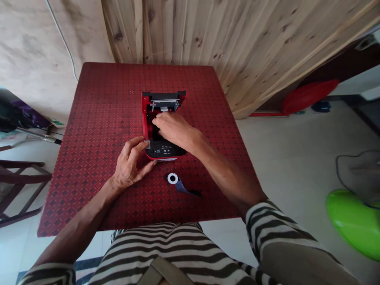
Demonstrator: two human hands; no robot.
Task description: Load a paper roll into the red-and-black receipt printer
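A small red and black receipt printer (pixel 166 149) sits on the table with its lid (pixel 164 96) raised at the back. My left hand (pixel 127 164) grips its front left corner, fingertips on the side and top edge, thumb along the front. Inside the open paper compartment is my right hand (pixel 170 126), its fingers bent downward and the tips hidden. Whatever they hold, if anything, I cannot make out. In front of the printer stands a small paper roll (pixel 172 178) with a white end and dark core. A dark bluish strip trails from it to the right.
A red patterned cloth covers the table (pixel 97 118), which meets a wooden plank wall (pixel 178 31) at the back. Beside it on the left is a dark wooden chair (pixel 20 178). To the right, a bright green plastic object (pixel 353 221) rests on the floor near a cable.
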